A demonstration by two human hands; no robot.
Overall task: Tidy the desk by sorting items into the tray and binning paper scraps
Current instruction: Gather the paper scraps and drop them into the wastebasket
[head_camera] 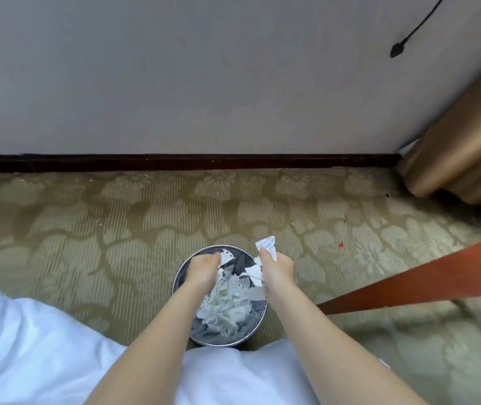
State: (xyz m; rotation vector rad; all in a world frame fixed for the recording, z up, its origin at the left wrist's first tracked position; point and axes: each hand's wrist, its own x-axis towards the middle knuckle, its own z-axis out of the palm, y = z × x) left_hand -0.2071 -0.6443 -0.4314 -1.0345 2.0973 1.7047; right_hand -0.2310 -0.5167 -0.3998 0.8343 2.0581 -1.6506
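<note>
A round metal bin (180,273) stands on the carpet right below me, with several torn white paper scraps (224,305) piled inside. My left hand (204,267) hovers over the bin's far rim, pinching a small white scrap (227,256). My right hand (277,268) is over the bin's right side, closed on a printed paper scrap (267,247) that sticks up past the fingers. More torn pieces (252,271) hang between the two hands.
A white bed sheet (28,346) fills the lower left. An orange-brown desk edge (423,279) slants in from the right. A tan curtain (467,141) hangs in the right corner, and a black cable (397,49) on the wall. Patterned carpet (87,229) surrounds the bin.
</note>
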